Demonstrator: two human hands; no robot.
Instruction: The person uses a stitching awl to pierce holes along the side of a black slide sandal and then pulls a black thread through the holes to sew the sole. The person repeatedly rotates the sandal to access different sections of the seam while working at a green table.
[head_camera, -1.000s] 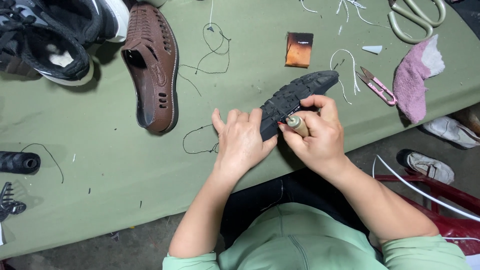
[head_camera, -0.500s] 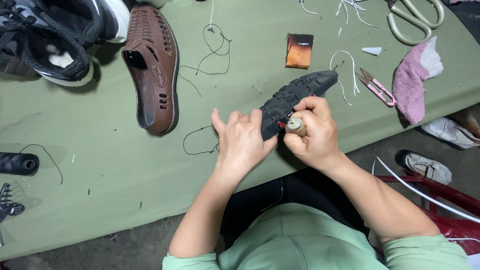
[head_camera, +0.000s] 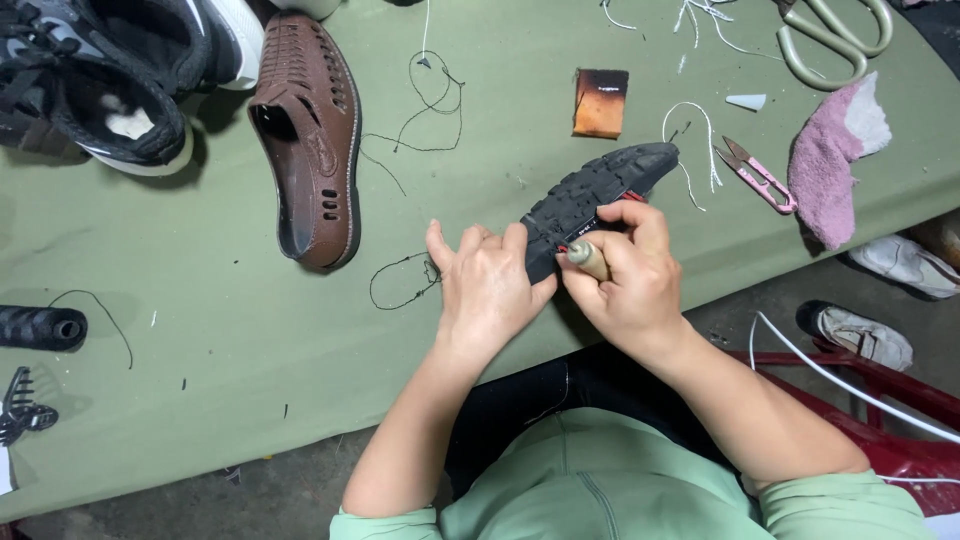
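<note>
A small black shoe (head_camera: 600, 190) lies sole-up on the green table (head_camera: 200, 300), its tread facing me. My left hand (head_camera: 487, 285) grips its near end, fingers spread over the edge. My right hand (head_camera: 628, 280) holds a tool with a wooden handle (head_camera: 590, 259), its tip pressed against the shoe's side where a red trim shows. Both hands touch the shoe near the table's front edge.
A brown woven sandal (head_camera: 310, 140) and black sneakers (head_camera: 100, 70) lie at the left. Loose black thread (head_camera: 405, 280), a brown card (head_camera: 600, 102), pink snips (head_camera: 757, 175), a pink cloth (head_camera: 830, 160), scissors (head_camera: 830, 40) and a black thread spool (head_camera: 40, 327) are about. A red stool (head_camera: 880, 400) stands right.
My right hand has shifted slightly with the tool against the shoe's side. The left hand keeps the same grip.
</note>
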